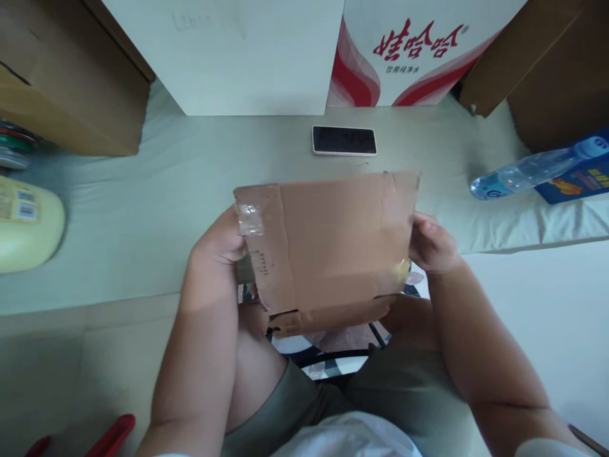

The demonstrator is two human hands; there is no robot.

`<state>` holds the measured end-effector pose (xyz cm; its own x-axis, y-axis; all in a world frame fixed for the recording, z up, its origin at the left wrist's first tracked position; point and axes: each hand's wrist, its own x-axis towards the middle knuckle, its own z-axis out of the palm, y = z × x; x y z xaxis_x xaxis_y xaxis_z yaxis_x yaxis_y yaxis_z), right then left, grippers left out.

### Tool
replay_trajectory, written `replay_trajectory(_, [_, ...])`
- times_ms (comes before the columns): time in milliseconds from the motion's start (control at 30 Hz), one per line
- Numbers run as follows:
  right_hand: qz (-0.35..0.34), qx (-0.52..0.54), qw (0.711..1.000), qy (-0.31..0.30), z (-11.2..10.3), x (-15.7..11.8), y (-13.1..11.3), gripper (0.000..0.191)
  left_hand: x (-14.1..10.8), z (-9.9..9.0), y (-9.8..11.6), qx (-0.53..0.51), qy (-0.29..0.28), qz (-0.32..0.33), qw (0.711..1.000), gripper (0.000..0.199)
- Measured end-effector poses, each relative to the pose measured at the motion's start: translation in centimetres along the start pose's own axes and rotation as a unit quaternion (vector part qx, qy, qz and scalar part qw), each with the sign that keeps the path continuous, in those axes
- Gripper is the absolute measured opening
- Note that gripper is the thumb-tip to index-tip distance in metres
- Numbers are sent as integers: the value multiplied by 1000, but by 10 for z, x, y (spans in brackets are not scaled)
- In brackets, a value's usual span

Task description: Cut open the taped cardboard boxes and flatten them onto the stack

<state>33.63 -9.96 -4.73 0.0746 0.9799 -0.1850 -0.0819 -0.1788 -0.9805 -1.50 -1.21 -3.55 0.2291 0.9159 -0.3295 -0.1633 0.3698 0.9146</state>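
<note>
A flat piece of brown cardboard is held up over my lap, creased near both sides, with clear tape at its upper left corner and a torn flap along the bottom. My left hand grips its left edge, the fingers mostly behind it. At the right edge my right hand holds it with curled fingers. Beyond the cardboard, a phone lies screen up on the pale green cloth.
White boxes with red print stand at the back. Brown boxes are at both back corners. A plastic bottle leans over a blue box on the right. A pale yellow container lies at the left.
</note>
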Motion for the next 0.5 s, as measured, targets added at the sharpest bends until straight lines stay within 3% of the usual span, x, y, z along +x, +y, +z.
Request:
replay_trajectory(200, [8, 24, 998, 51, 11, -1, 7, 52, -5, 17, 5, 22, -61, -52, 997, 27])
replay_trajectory(367, [-75, 59, 989, 112, 21, 6, 10, 61, -3, 25, 4, -19, -44, -43, 998, 25])
replay_trajectory(500, [-107, 42, 985, 125, 18, 15, 15, 60, 5, 25, 0, -76, -21, -93, 993, 16])
